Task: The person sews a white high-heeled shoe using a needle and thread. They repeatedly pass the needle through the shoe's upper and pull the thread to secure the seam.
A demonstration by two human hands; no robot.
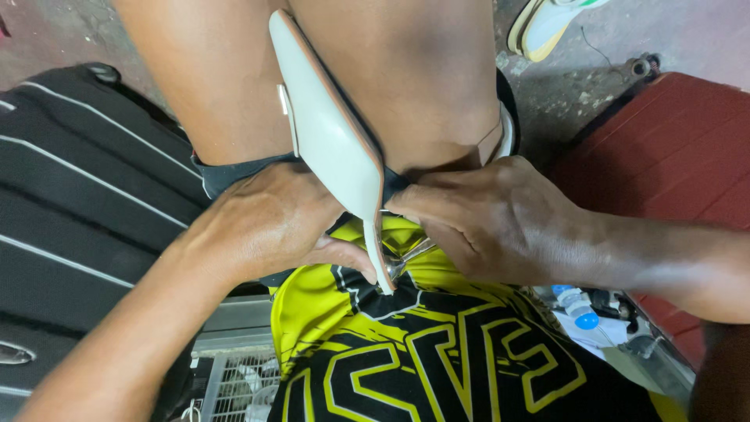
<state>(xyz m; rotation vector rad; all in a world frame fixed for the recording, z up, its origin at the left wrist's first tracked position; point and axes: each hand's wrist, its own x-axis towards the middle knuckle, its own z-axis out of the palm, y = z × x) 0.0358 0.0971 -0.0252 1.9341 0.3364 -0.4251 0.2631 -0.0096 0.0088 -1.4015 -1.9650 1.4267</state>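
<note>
1. The pale shoe sole (328, 133) is in the middle of the view. It is clamped between the person's two bare knees and it runs from 12 o'clock down to 6 o'clock, with the thin tan edge turned to the right side.
2. The left hand (266, 223) is at 9 o'clock from the lower end of the sole. Its fingers are curled and closed against the flat pale face of the sole, and the thumb lies along the bottom, near the tip.
3. The right hand (500, 223) is at 3 o'clock from the sole. It is closed in a narrow grip around a small metal tool (410, 256), and its fingertips press on the tan edge of the sole.
4. Only a short shiny part of the tool shows. It points toward the lower tip of the sole and touches it, or nearly; I cannot tell which.
5. Under the hands, at 6 o'clock, is a yellow and black shirt (437, 352).
6. At 9 o'clock is a black striped surface (70, 203), and at 3 o'clock a red surface (672, 148).
7. A light shoe (547, 23) lies on the floor at 1 o'clock, well apart from the hands.
</note>
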